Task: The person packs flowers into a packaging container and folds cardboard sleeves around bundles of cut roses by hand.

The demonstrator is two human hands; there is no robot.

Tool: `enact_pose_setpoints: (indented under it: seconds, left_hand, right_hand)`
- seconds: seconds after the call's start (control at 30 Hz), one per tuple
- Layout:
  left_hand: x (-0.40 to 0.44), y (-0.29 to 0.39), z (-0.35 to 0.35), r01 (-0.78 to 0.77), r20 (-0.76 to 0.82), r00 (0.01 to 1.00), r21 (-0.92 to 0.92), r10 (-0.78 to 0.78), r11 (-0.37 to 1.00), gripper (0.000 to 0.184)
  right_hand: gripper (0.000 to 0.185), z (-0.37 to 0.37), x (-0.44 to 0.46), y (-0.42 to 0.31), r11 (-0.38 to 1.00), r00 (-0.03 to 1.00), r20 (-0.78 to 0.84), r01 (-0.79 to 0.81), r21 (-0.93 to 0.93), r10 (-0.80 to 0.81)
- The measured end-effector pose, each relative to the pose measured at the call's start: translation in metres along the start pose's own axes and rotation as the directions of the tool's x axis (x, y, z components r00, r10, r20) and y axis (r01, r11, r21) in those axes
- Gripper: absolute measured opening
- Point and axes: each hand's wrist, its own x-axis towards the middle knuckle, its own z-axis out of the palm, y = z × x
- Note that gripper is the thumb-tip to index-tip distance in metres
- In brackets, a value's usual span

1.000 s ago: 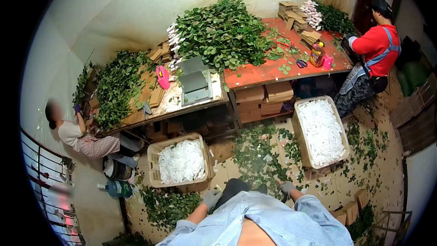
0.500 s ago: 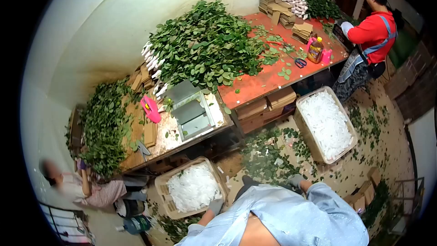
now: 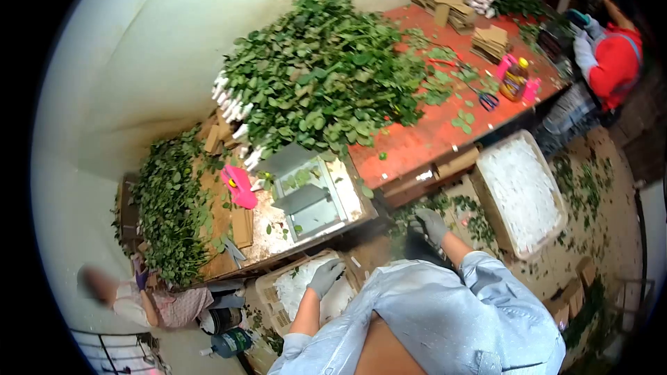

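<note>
My left hand [image 3: 325,278], in a grey glove, is over the near basket [image 3: 266,286] of white pieces, its fingers loosely spread and nothing visible in them. To the right, my right hand [image 3: 432,227], gloved too, hangs above the leaf-strewn floor with loosely open fingers and holds nothing I can see. In front of my body stands the worktable, with a grey metal tray [image 3: 309,208] at its near edge. Behind the tray lies a large heap of leafy stems [image 3: 319,76] with white-wrapped ends. A pink tool [image 3: 238,186] rests left of the tray.
A second basket [image 3: 495,215] of white pieces stands right. The red tabletop [image 3: 410,146] holds scissors [image 3: 488,101], a bottle [image 3: 514,80] and cardboard stacks [image 3: 490,42]. One person [image 3: 615,62] stands far right, another [image 3: 174,305] at the left. Scattered leaves [image 3: 580,180] cover the floor.
My left hand has risen from beside the near basket to over it. My right hand has moved up and forward. The table fills more of the view, and the person at right has raised an arm.
</note>
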Motion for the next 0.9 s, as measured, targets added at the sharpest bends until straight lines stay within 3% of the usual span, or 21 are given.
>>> enact_pose_setpoints:
  seconds: [0.07,0.1,0.13,0.2,0.27,0.33,0.4,0.43,0.47,0.5,0.53,0.57,0.6,0.63,0.67,0.73,0.8,0.83,0.87,0.9]
  left_hand:
    - [-0.006,0.045,-0.011,-0.059,-0.033,0.998,-0.222,0.053,0.973,0.043]
    - [-0.013,0.079,-0.021,-0.095,-0.054,0.995,-0.259,0.084,0.961,0.043]
    - [-0.015,0.110,-0.034,-0.152,-0.086,0.987,-0.164,0.139,0.975,0.046]
    - [-0.008,0.141,-0.064,-0.269,-0.216,0.945,-0.078,0.247,0.960,0.047]
    - [-0.006,0.175,-0.083,-0.328,-0.382,0.898,-0.244,0.220,0.913,0.049]
    - [-0.003,0.199,-0.099,-0.433,-0.465,0.848,-0.334,0.254,0.837,0.051]
    - [0.006,0.208,-0.119,-0.434,-0.513,0.809,-0.195,0.286,0.879,0.052]
    - [0.008,0.215,-0.126,-0.423,-0.520,0.809,-0.193,0.274,0.885,0.052]
    - [0.010,0.221,-0.132,-0.410,-0.526,0.809,-0.190,0.260,0.892,0.052]
    - [0.017,0.220,-0.143,-0.412,-0.537,0.804,-0.194,0.256,0.890,0.052]
    - [0.029,0.218,-0.154,-0.405,-0.541,0.782,-0.067,0.308,0.912,0.053]
    - [0.039,0.216,-0.165,-0.393,-0.535,0.763,0.064,0.364,0.917,0.054]
    - [0.045,0.223,-0.172,-0.397,-0.537,0.760,0.063,0.366,0.916,0.054]
    - [0.050,0.232,-0.178,-0.351,-0.544,0.707,0.285,0.452,0.892,0.053]
    - [0.056,0.243,-0.184,-0.281,-0.529,0.657,0.490,0.538,0.825,0.054]
    - [0.070,0.267,-0.192,-0.278,-0.505,0.656,0.529,0.561,0.801,0.059]
    - [0.101,0.273,-0.211,-0.174,-0.342,0.569,0.839,0.748,0.516,0.068]
    - [0.120,0.276,-0.220,-0.198,-0.329,0.602,0.821,0.727,0.536,0.084]
    - [0.134,0.276,-0.228,-0.212,-0.325,0.600,0.816,0.731,0.537,0.084]
    - [0.145,0.285,-0.229,-0.177,-0.274,0.590,0.874,0.759,0.453,0.089]
  right_hand:
    - [0.028,0.024,0.051,-0.033,1.000,0.986,0.166,-0.016,-0.026,0.020]
    - [0.033,0.046,0.066,-0.050,0.998,0.986,0.167,0.010,0.057,-0.020]
    - [0.037,0.071,0.079,-0.069,0.990,0.985,0.162,0.041,0.136,-0.063]
    - [0.046,0.097,0.120,-0.090,0.987,0.989,0.144,-0.046,0.154,0.024]
    - [0.051,0.121,0.154,-0.100,0.958,0.967,0.238,-0.146,0.247,0.086]
    - [0.040,0.137,0.186,-0.102,0.936,0.957,0.260,-0.206,0.287,0.131]
    - [0.030,0.146,0.210,-0.101,0.904,0.880,0.474,-0.175,0.391,-0.035]
    - [0.026,0.168,0.189,-0.117,0.897,0.957,0.285,-0.169,0.408,0.050]
    - [0.026,0.166,0.201,-0.112,0.901,0.954,0.295,-0.176,0.397,0.057]
    - [0.028,0.154,0.228,-0.094,0.901,0.906,0.422,-0.195,0.387,0.014]
    - [0.031,0.157,0.232,-0.096,0.901,0.841,0.540,-0.211,0.379,-0.031]
    - [0.031,0.161,0.234,-0.095,0.903,0.838,0.544,-0.211,0.374,-0.030]
    - [0.034,0.174,0.210,-0.109,0.902,0.934,0.351,-0.205,0.380,0.064]
    - [0.037,0.186,0.196,-0.122,0.902,0.979,0.136,-0.195,0.384,0.153]
    - [0.037,0.188,0.202,-0.122,0.905,0.980,0.136,-0.188,0.380,0.147]
    - [0.051,0.177,0.234,-0.104,0.887,0.975,0.177,-0.197,0.418,0.133]
    - [0.061,0.182,0.243,-0.108,0.885,0.979,0.165,-0.180,0.430,0.119]
    - [0.059,0.188,0.234,-0.119,0.899,0.979,0.186,-0.150,0.412,0.078]
    - [0.057,0.195,0.225,-0.130,0.911,0.978,0.204,-0.120,0.395,0.040]
    - [0.054,0.199,0.228,-0.133,0.914,0.970,0.243,-0.083,0.396,-0.017]
